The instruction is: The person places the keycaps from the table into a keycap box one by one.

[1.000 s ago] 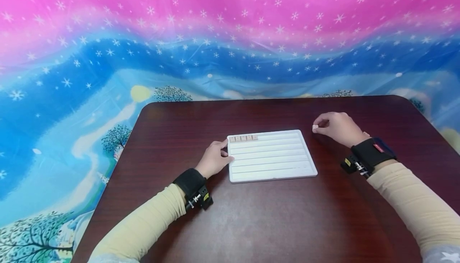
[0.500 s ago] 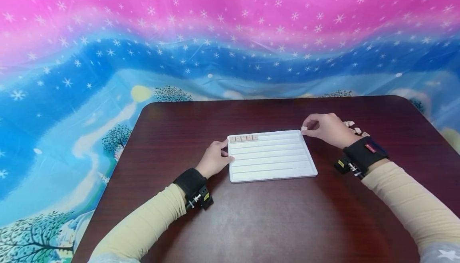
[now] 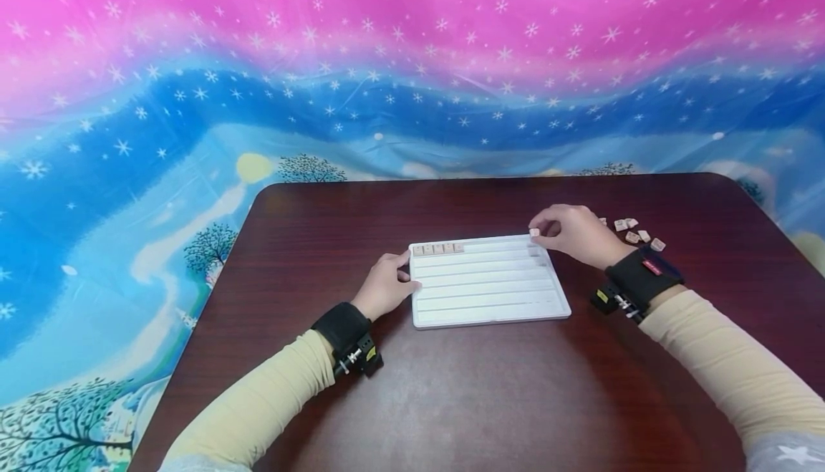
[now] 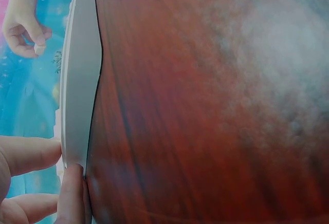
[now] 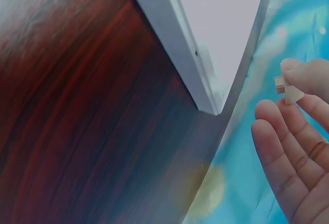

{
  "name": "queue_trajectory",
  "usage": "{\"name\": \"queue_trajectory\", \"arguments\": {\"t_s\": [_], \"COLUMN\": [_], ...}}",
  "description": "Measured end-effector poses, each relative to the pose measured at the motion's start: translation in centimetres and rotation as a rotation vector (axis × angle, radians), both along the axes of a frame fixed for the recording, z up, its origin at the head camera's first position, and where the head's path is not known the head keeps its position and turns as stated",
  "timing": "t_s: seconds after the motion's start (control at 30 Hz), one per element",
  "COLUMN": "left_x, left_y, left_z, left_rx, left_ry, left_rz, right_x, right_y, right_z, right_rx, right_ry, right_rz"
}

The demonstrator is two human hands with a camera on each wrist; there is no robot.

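Note:
A white tray (image 3: 486, 282) with several lengthwise grooves lies on the table. Small beige tiles (image 3: 438, 248) with faint marks stand in a row at the left end of its back groove. My left hand (image 3: 384, 286) holds the tray's left edge, thumb at the rim and a finger by the back left corner. Above the back right corner my right hand (image 3: 576, 234) pinches a small beige tile (image 3: 534, 233) between thumb and forefinger. In the right wrist view a small block juts from the side of this tile (image 5: 293, 93), and the other fingers are loosely bent.
Several loose beige tiles (image 3: 631, 232) lie on the dark wooden table (image 3: 490, 400) behind and right of my right hand. A patterned cloth (image 3: 412, 64) hangs behind the table's far edge. Each wrist wears a black strap with a small camera.
My right hand has moved left with its tile, from right of the tray to above its back right corner. Loose tiles behind it have come into view. My left hand stays put.

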State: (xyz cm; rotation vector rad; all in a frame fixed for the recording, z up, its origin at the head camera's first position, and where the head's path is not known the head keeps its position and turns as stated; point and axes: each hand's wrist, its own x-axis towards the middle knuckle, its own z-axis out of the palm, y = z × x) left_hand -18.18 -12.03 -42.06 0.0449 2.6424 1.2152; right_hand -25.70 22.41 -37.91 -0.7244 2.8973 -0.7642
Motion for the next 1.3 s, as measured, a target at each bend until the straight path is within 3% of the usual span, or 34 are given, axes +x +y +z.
{"name": "queue_trajectory", "arguments": {"t_s": [0.53,1.3], "left_x": [-0.1,-0.1], "left_y": [0.2,0.1], "left_z": [-0.2,0.0], "left_rx": [-0.008,-0.005], "left_ry": [0.001,0.004], "left_rz": [0.004,0.01], "right_x": [0.0,-1.1], "right_y": [-1.8,-5.6], "right_z": [0.3,0.4], "right_rx": [0.012,0.058], "right_ry": [-0.044,-0.005], "right_rz": [0.054,0.165]}}
